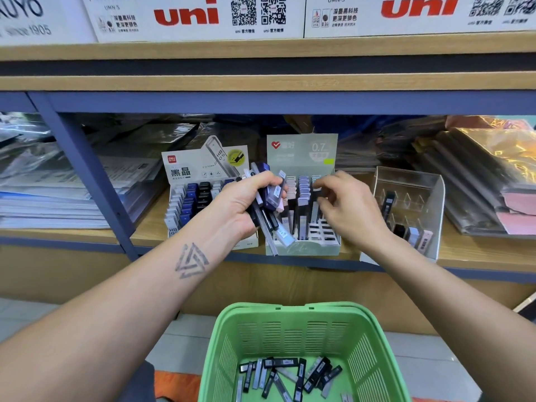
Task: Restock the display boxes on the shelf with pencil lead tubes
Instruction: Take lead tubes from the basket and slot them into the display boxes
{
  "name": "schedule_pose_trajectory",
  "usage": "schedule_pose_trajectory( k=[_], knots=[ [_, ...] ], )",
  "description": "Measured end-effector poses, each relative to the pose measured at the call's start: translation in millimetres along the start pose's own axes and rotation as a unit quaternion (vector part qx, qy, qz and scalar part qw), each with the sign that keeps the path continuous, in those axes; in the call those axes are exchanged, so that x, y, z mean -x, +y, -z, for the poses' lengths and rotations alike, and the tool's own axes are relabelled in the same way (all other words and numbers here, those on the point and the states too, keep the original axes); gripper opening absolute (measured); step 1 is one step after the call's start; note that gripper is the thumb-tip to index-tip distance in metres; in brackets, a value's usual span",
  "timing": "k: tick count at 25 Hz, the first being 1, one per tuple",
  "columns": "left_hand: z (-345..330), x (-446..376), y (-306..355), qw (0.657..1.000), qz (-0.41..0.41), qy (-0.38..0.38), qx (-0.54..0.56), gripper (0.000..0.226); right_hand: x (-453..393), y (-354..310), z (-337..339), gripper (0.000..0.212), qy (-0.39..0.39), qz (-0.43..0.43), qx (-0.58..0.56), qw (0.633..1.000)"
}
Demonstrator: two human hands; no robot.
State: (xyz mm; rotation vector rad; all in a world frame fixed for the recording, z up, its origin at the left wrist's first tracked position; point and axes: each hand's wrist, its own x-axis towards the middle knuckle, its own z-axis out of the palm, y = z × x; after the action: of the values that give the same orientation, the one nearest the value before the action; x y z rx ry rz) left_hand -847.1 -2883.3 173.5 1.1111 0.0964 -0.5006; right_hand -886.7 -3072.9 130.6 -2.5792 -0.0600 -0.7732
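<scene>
My left hand (245,203) grips a bundle of pencil lead tubes (268,198), black, clear and purple, held in front of the shelf. My right hand (345,207) hovers over the pale green 0.7 display box (301,249), fingers curled near the tops of the tubes standing in it; whether it pinches one I cannot tell. Left of it stands a white HB 0.5 display box (203,161) with blue, black and white tubes. A clear acrylic display box (435,198) on the right holds a few tubes. A green basket (293,335) below contains several loose tubes (290,375).
The boxes sit on a wooden shelf (150,224) with a blue metal frame (95,181). Plastic-wrapped paper stacks (58,184) lie to the left and wrapped folders (478,175) to the right. White uni cartons (200,15) stand on the shelf above.
</scene>
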Motion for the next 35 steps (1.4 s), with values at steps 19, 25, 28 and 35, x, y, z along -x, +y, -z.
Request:
schedule_pose_trajectory(
  k=[19, 25, 28, 35],
  knots=[
    [8.9, 3.3, 9.5, 1.0, 0.002, -0.007, -0.008, 0.009, -4.4, -14.8, -14.3, 0.021, 0.002, 0.148, 0.131, 0.98],
    [6.0, 2.5, 6.9, 1.0, -0.004, -0.01, -0.008, 0.004, -3.9, -14.9, -12.6, 0.031, -0.005, 0.15, 0.122, 0.981],
    [3.0, 3.0, 5.9, 1.0, -0.009, -0.015, 0.014, 0.005, -3.4, -23.3, -8.1, 0.028, 0.011, 0.1, 0.005, 0.995],
    [0.5, 0.1, 5.8, 0.998, -0.023, -0.007, 0.061, 0.01, 9.1, -51.9, 7.4, 0.023, -0.201, -0.083, -0.35, 0.911]
  ],
)
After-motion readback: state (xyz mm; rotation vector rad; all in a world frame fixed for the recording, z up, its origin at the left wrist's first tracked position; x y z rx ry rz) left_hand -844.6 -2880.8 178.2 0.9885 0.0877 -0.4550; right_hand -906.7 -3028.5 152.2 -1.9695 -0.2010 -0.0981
